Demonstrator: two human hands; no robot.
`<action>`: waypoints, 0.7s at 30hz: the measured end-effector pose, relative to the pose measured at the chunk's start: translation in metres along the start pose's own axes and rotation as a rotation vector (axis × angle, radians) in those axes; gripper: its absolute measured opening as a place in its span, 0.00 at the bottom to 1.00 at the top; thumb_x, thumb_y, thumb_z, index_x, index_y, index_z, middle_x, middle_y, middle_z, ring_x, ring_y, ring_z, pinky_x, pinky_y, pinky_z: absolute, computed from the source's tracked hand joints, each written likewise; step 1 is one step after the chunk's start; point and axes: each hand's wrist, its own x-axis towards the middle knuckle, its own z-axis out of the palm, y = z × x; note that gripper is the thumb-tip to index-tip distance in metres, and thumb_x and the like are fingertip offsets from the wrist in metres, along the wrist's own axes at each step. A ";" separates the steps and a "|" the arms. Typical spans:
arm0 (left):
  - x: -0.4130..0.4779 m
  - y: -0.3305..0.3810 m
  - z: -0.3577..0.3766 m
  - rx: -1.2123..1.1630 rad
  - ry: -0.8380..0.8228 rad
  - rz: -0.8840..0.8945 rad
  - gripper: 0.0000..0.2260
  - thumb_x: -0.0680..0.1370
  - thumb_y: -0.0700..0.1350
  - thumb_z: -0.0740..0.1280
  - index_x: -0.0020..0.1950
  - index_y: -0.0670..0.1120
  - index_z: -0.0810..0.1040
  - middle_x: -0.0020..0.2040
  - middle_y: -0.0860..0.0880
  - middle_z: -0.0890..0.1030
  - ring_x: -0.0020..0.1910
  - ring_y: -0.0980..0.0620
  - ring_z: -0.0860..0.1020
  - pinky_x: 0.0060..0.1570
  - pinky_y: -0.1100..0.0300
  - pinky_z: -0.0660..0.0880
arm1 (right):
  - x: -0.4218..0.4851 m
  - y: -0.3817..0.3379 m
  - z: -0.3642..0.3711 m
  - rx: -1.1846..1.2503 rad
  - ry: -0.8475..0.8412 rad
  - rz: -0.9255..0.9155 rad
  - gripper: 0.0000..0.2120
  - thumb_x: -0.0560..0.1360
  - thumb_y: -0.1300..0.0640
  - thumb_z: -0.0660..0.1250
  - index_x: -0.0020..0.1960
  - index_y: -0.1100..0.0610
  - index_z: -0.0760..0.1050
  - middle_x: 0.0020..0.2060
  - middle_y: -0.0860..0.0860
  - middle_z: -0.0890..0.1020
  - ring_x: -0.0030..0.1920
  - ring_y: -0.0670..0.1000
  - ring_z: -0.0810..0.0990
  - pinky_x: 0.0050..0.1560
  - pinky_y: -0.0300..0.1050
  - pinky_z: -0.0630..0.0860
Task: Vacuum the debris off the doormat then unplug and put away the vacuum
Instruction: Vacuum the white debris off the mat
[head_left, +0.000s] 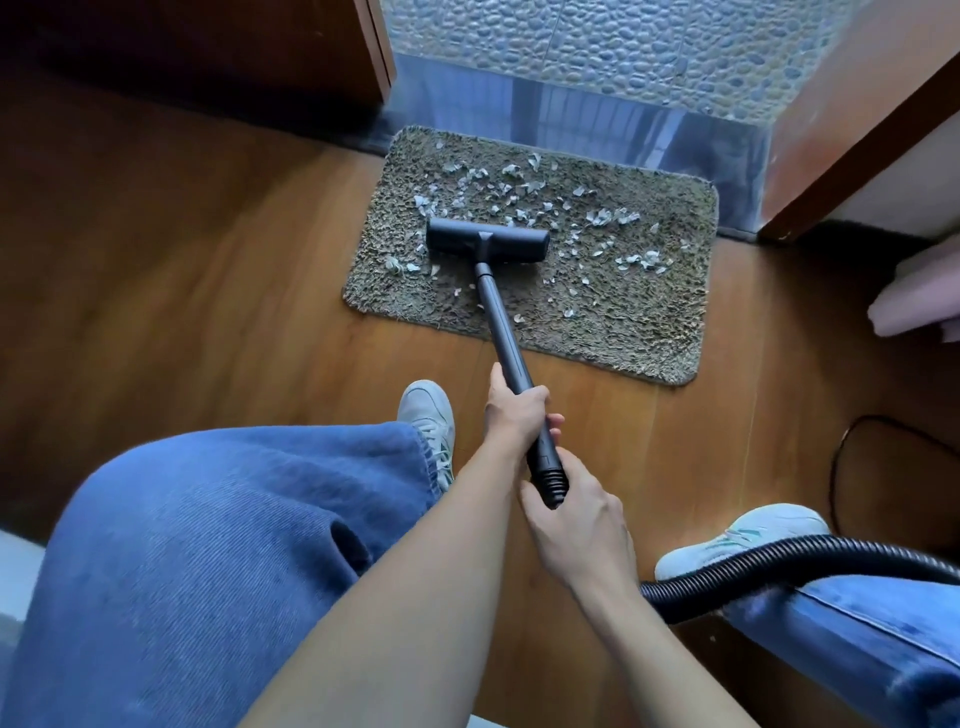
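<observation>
Both arms reach forward. The left hand (517, 410) grips the wand (501, 327), and the right hand (579, 517) grips it just behind.

No legible text, label, brand, number or sign recorded. Checked the vacuum wand (503, 338) and floor head (487, 240): plain black surfaces, nothing readable at this resolution. The doormat (623, 322) carries no print.

Single head-worn wide-angle view, steeply forward and down, doormat (597, 322) near ahead.
</observation>
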 end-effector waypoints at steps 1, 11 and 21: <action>0.006 0.005 0.001 -0.017 0.003 -0.008 0.36 0.78 0.33 0.62 0.82 0.53 0.56 0.45 0.46 0.78 0.30 0.50 0.80 0.24 0.61 0.74 | 0.005 -0.003 0.000 -0.005 -0.002 -0.001 0.18 0.78 0.40 0.63 0.67 0.37 0.70 0.47 0.50 0.84 0.51 0.61 0.82 0.45 0.50 0.74; 0.016 0.006 -0.002 -0.114 -0.028 -0.066 0.24 0.80 0.34 0.63 0.75 0.43 0.64 0.42 0.44 0.75 0.29 0.52 0.76 0.26 0.60 0.75 | -0.007 0.005 -0.006 -0.016 0.013 -0.025 0.19 0.78 0.40 0.65 0.68 0.38 0.70 0.39 0.44 0.81 0.39 0.51 0.78 0.41 0.48 0.74; -0.021 -0.028 -0.045 -0.192 0.102 -0.071 0.26 0.79 0.35 0.62 0.78 0.47 0.63 0.40 0.45 0.74 0.22 0.56 0.74 0.22 0.63 0.71 | -0.056 0.011 0.009 -0.106 -0.084 -0.058 0.28 0.72 0.33 0.61 0.70 0.28 0.58 0.44 0.44 0.82 0.49 0.55 0.83 0.46 0.49 0.78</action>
